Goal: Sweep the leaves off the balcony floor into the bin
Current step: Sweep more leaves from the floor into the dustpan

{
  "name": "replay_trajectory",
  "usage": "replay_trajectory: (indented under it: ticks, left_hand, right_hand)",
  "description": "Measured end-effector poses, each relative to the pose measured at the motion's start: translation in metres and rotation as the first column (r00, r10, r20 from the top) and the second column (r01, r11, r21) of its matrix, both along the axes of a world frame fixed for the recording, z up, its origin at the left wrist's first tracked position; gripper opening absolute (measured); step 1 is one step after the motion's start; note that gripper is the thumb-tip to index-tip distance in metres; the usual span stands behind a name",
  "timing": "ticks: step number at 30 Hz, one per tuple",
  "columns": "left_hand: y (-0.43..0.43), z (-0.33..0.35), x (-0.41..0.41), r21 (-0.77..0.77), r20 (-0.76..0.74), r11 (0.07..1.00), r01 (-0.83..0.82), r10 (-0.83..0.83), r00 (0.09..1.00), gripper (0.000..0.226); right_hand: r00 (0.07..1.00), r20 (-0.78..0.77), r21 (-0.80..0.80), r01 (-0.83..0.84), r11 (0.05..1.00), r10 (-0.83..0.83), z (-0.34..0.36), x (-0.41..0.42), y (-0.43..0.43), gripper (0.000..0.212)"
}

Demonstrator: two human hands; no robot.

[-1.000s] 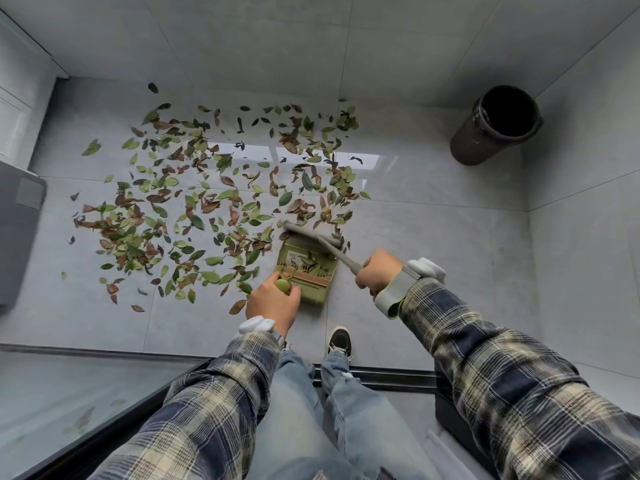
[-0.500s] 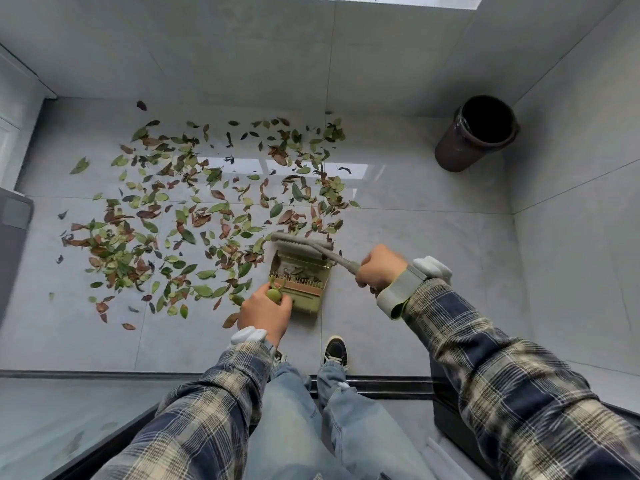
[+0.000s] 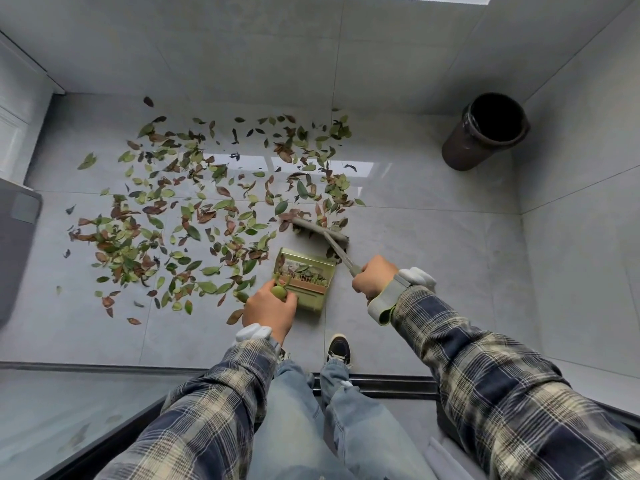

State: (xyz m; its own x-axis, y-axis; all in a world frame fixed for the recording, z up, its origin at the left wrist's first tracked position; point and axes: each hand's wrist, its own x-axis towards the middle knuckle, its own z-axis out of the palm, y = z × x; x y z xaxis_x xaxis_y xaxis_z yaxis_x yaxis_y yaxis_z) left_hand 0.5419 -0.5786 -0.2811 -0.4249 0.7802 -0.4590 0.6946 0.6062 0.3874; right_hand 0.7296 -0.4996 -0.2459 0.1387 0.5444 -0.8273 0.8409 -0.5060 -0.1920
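Observation:
Green and brown leaves (image 3: pixel 194 216) lie scattered across the grey tiled balcony floor, mostly left of centre. An olive-green dustpan (image 3: pixel 306 282) rests on the floor with several leaves inside. My left hand (image 3: pixel 272 308) grips the dustpan's handle at its near left corner. My right hand (image 3: pixel 374 277) holds the grey broom handle; the broom head (image 3: pixel 318 232) sits on the floor just beyond the dustpan, at the right edge of the leaf patch. A dark round bin (image 3: pixel 485 131) stands open at the far right, near the wall.
Grey tiled walls close the space at the back and right. A grey box-like object (image 3: pixel 17 244) sits at the left edge. A dark door track (image 3: pixel 374 384) runs behind my feet. My shoe (image 3: pixel 339 348) stands just behind the dustpan.
The broom head has moved away from the dustpan mouth, out to the leaves beyond it. The dustpan stays put under my left hand. The view has shifted slightly.

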Motion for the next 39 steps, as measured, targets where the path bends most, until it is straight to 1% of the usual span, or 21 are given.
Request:
replay_trajectory:
  ticks: [4, 6, 9, 14, 17, 19, 22, 25, 27, 30, 31, 33, 35, 39]
  left_hand:
    - [0.000, -0.002, 0.000, 0.004, 0.001, 1.000, 0.007, -0.007, 1.000, 0.014]
    - [0.000, -0.001, 0.002, 0.005, 0.001, 1.000, 0.012, -0.012, 1.000, 0.015]
    - [-0.001, -0.002, 0.001, -0.001, -0.001, 1.000, 0.013, -0.013, 1.000, 0.016]
    - [-0.007, 0.001, 0.000, -0.004, 0.005, 1.000, 0.014, -0.014, 1.000, 0.016]
    - [-0.012, 0.004, -0.003, -0.005, 0.018, 1.000, 0.013, -0.013, 1.000, 0.015]
    - [-0.014, 0.006, -0.005, -0.012, 0.027, 1.000, 0.022, -0.022, 0.999, 0.014]
    - [-0.019, 0.011, -0.014, -0.021, 0.037, 0.999, 0.044, -0.043, 0.998, 0.015]
    - [-0.025, 0.010, -0.023, -0.028, 0.037, 0.994, 0.110, -0.109, 0.993, 0.024]
    - [-0.029, 0.009, -0.026, -0.045, 0.033, 0.988, 0.151, -0.149, 0.988, 0.033]
    - [-0.033, 0.008, -0.026, -0.076, 0.014, 0.980, 0.184, -0.184, 0.983, 0.036]
    - [-0.033, 0.007, -0.025, -0.070, 0.019, 0.982, 0.176, -0.175, 0.984, 0.037]
    - [-0.034, 0.006, -0.022, -0.054, 0.022, 0.986, 0.159, -0.158, 0.987, 0.040]
    - [-0.034, 0.004, -0.017, -0.051, 0.030, 0.986, 0.158, -0.157, 0.987, 0.039]
    - [-0.038, 0.003, -0.013, -0.062, 0.015, 0.985, 0.163, -0.163, 0.987, 0.041]
  right_hand:
    - [0.995, 0.015, -0.083, -0.101, 0.991, 0.102, 0.011, 0.006, -0.001, 0.022]
    - [0.993, 0.009, -0.091, -0.114, 0.989, 0.115, 0.019, 0.009, 0.001, 0.023]
    - [0.998, -0.014, -0.064, -0.068, 0.996, 0.068, 0.027, 0.013, 0.006, 0.022]
    - [0.999, -0.005, 0.022, -0.034, 0.999, 0.034, 0.041, 0.022, 0.006, 0.021]
    - [1.000, -0.005, 0.055, 0.006, 0.998, -0.005, 0.039, 0.027, 0.000, 0.016]
    - [0.999, -0.005, 0.055, 0.044, 0.998, -0.043, 0.035, 0.030, -0.006, 0.015]
    - [0.995, -0.010, 0.043, 0.102, 0.994, -0.102, 0.021, 0.032, -0.015, 0.019]
    - [0.991, 0.000, -0.001, 0.133, 0.991, -0.133, -0.017, 0.038, -0.026, 0.030]
    - [0.981, -0.036, -0.037, 0.192, 0.981, -0.193, -0.032, 0.036, -0.035, 0.026]
    - [0.957, -0.102, -0.065, 0.266, 0.962, -0.271, -0.012, 0.020, -0.046, 0.013]
    - [0.950, -0.119, -0.070, 0.283, 0.957, -0.289, -0.006, 0.017, -0.047, 0.012]
    - [0.937, -0.153, -0.082, 0.304, 0.949, -0.313, 0.001, 0.014, -0.045, 0.020]
    - [0.927, -0.180, -0.073, 0.321, 0.944, -0.329, 0.008, 0.016, -0.037, 0.024]
    - [0.944, -0.202, -0.027, 0.262, 0.965, -0.262, 0.025, 0.019, -0.022, 0.030]
